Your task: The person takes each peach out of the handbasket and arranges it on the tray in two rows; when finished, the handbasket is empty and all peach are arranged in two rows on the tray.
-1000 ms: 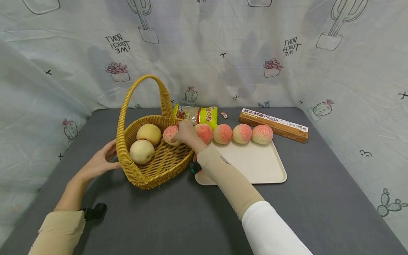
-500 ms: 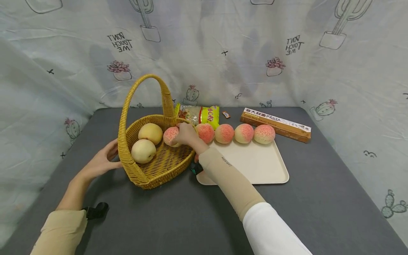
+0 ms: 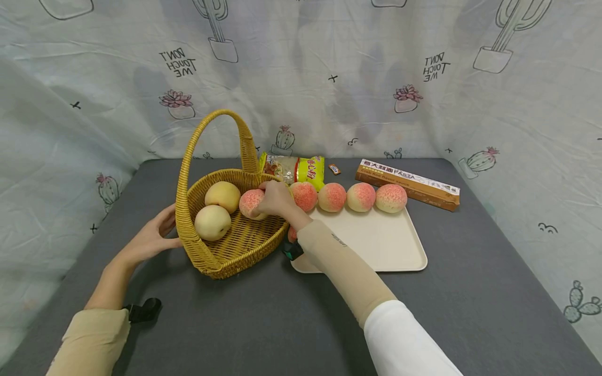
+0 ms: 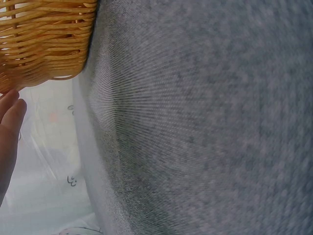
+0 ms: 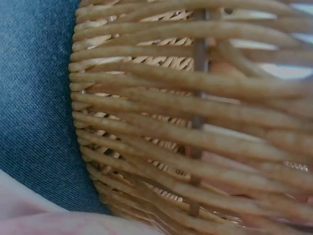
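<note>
The right hand (image 3: 274,199) is gripping a peach (image 3: 251,203), its fingers curling round it just inside the right rim of the wicker basket (image 3: 221,261). The left hand (image 3: 151,240) is resting against the basket's left wall with its fingers straight and relaxed. Two yellow pears (image 3: 212,222) are lying inside the basket. Four peaches (image 3: 332,197) are sitting along the far edge of the beige tray (image 3: 376,245) on the table (image 3: 263,324).
</note>
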Demonstrator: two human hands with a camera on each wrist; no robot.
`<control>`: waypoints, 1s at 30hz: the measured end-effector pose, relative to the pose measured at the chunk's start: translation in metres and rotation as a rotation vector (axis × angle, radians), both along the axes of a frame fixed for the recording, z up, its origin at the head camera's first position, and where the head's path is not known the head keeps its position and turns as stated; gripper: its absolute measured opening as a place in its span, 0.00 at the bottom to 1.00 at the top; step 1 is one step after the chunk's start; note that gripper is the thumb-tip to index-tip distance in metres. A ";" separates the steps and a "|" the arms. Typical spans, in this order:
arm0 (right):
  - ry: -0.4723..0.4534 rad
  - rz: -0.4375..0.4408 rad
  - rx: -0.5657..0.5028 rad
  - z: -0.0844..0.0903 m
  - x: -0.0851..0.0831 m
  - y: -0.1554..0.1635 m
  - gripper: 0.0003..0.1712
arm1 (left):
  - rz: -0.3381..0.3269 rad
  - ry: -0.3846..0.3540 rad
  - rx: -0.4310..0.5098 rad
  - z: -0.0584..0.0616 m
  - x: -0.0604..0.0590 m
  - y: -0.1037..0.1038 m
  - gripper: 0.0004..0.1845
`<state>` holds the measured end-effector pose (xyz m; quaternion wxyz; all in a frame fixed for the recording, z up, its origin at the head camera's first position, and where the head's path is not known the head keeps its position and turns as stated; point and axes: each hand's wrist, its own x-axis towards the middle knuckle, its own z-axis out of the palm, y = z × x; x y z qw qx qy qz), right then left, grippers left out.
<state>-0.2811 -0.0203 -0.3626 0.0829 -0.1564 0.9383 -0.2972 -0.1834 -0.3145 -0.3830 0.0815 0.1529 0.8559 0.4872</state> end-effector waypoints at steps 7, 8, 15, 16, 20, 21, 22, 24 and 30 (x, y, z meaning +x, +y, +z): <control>0.016 0.053 -0.150 0.007 0.002 0.013 0.39 | 0.000 -0.009 0.003 0.001 -0.001 0.001 0.51; 0.021 0.064 -0.171 0.009 0.002 0.016 0.39 | 0.002 -0.007 0.001 0.001 -0.001 0.001 0.51; 0.034 0.094 -0.331 0.019 0.008 0.036 0.41 | -0.008 0.031 -0.020 -0.001 0.001 -0.001 0.49; 0.034 0.092 -0.350 0.021 0.010 0.039 0.41 | -0.010 0.036 -0.020 -0.001 0.001 -0.001 0.49; 0.049 0.082 -0.408 0.026 0.015 0.053 0.41 | -0.009 0.043 -0.034 -0.002 0.000 -0.002 0.49; 0.057 0.078 -0.415 0.027 0.016 0.057 0.41 | -0.010 0.040 -0.033 -0.001 0.000 -0.001 0.49; 0.062 0.076 -0.424 0.029 0.018 0.061 0.41 | -0.009 0.036 -0.032 -0.001 0.000 -0.001 0.49; 0.075 0.075 -0.442 0.031 0.021 0.070 0.40 | -0.008 0.027 -0.030 -0.001 -0.001 -0.001 0.49; 0.103 0.076 -0.430 0.037 0.033 0.091 0.42 | 0.011 0.004 -0.041 0.000 -0.002 -0.001 0.50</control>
